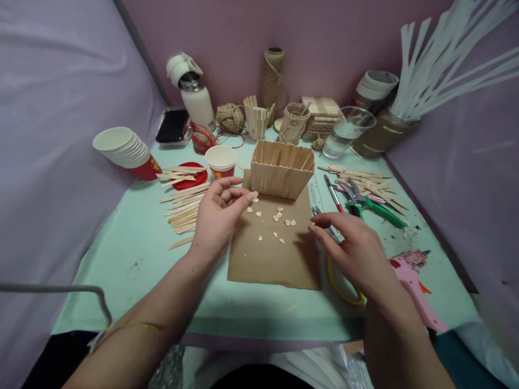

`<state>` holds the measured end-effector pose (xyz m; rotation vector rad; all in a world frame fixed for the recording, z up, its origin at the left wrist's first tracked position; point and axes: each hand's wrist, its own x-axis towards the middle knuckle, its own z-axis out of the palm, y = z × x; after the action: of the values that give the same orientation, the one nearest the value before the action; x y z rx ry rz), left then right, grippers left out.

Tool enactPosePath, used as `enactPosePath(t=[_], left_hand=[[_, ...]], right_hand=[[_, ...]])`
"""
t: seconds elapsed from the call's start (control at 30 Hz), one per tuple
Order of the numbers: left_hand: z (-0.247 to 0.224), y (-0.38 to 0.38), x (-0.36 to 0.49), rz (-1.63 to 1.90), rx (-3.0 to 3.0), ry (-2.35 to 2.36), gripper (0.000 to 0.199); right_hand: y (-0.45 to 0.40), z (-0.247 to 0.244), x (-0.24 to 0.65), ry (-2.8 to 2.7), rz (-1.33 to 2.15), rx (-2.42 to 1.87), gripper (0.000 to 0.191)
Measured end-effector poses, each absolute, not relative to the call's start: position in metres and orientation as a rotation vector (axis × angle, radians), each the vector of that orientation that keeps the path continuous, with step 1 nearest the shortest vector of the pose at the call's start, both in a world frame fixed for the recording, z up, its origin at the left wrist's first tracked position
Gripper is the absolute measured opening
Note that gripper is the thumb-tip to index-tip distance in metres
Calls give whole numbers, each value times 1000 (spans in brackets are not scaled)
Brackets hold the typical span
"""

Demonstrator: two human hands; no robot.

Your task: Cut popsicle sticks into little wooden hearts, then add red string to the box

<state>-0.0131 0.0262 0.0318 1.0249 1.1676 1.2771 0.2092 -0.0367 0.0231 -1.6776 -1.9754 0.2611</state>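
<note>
My left hand (221,216) is closed in a pinch, with a small rounded wooden piece (255,195) at the tips of thumb and forefinger. Below it lies a sheet of brown cardboard (275,267), with several small wooden chips (277,218) scattered over it. A box made of craft sticks (281,181) stands at the cardboard's far end. To the right, my right hand (352,246) hovers with thumb and forefinger slightly apart and nothing visible between them. Under that hand a yellow-handled tool (344,296) is partly hidden, with metal parts (324,221) showing beside the fingers.
Craft sticks (188,208) lie at left beside a paper cup (221,159) and stacked cups (125,151). At right are green-handled pruners (381,210), a red-tipped pen (333,193) and a pink glue gun (417,294). A water cup (343,138) and a twine spool (272,78) stand behind.
</note>
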Motion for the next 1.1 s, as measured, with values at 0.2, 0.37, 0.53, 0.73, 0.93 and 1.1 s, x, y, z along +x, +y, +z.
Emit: enactPosePath(t=[0.2, 0.37, 0.53, 0.73, 0.93, 1.1], left_hand=[[17, 27, -10, 1181, 1022, 1077, 37], [8, 27, -13, 1108, 1049, 1121, 31], [6, 28, -12, 1032, 1081, 1152, 29], [5, 26, -5, 921, 1139, 1222, 27], [2, 25, -6, 905, 1224, 1246, 27], [0, 25, -6, 904, 1260, 1261, 27]], right_hand=[[-26, 21, 219, -1890, 321, -1747, 12], [-23, 15, 223, -1731, 429, -1686, 17], [-24, 12, 231, -1593, 400, -1676, 15], [-38, 12, 244, -1604, 242, -1748, 15], [-56, 8, 256, -1689, 204, -1836, 11], [-59, 17, 265, -1724, 225, -1857, 13]])
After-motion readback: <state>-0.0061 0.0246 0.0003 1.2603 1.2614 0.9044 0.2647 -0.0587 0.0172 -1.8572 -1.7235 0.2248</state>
